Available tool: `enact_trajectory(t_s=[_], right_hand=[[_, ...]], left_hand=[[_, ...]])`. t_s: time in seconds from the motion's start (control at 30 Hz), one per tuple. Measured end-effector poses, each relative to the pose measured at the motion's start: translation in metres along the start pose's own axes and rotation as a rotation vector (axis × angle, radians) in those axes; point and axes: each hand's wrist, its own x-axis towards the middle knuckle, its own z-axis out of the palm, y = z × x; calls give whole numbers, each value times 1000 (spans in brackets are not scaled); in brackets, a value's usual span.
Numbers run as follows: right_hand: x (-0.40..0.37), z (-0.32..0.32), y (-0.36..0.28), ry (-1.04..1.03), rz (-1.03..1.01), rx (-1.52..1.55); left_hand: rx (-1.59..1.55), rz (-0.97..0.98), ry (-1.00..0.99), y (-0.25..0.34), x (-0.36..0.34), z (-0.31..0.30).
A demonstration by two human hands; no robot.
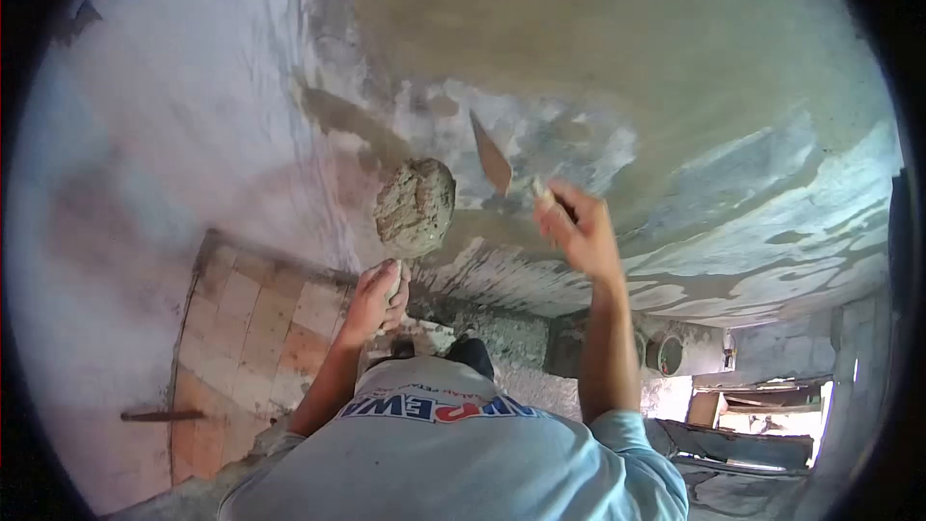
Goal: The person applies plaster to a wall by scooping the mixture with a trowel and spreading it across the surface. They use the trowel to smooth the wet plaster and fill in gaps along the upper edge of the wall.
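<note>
My left hand [376,299] is wrapped round the handle of a tool whose head is covered by a lump of wet mortar [415,207], so its exact kind is hidden. In my right hand [576,225] is a pointed trowel [493,160], gripped by its pale handle. The narrow blade points up and to the left, just right of the mortar lump. Ahead of both hands stands a wall [569,19] with a broad coat of damp grey-brown plaster in its upper part. Around the trowel the wall shows paler, patchy areas.
A tiled panel [246,318] lies at lower left, with a thin bar [162,416] beside it. A round bucket-like container [665,354] sits right of my right forearm. Farther right is a bright opening [752,410] crossed by boards. My shoes [471,355] show below the wall.
</note>
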Motion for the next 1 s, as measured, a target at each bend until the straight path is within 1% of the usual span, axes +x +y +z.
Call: enact_trajectory(t_s=[0.1,0.2,0.3,0.33,0.4,0.43,0.47,0.57,0.6,0.7,0.8,0.9,0.97,1.0], right_hand=[[-37,18,30,-114,222,200],[-64,37,36,-158,317,275],[-77,43,39,-193,457,315],[-82,40,51,-239,454,314],[-85,45,66,-220,460,376],[-88,47,68,-210,467,407],[-88,48,69,-145,488,488],[-83,45,63,-158,563,533],[-81,46,68,-215,513,518],[-83,48,69,-267,588,523],[-94,62,82,-290,654,599],[-108,86,92,-326,639,933],[-119,105,101,-280,636,1066],[-116,109,92,-288,665,1107]], left_hand=[[2,2,10,0,1,4],[14,2,35,3,-3,2],[22,0,55,1,-4,2],[19,-6,58,3,-4,3],[12,-7,49,5,-3,3],[9,-7,40,4,-2,1],[7,-7,29,3,-1,-2],[54,8,4,1,1,-10],[65,4,5,3,0,-9],[90,-10,12,5,-2,-8],[90,-11,27,0,0,-9],[76,-4,60,-4,1,-4],[69,-7,87,-7,2,-1],[67,-15,97,-7,2,1]])
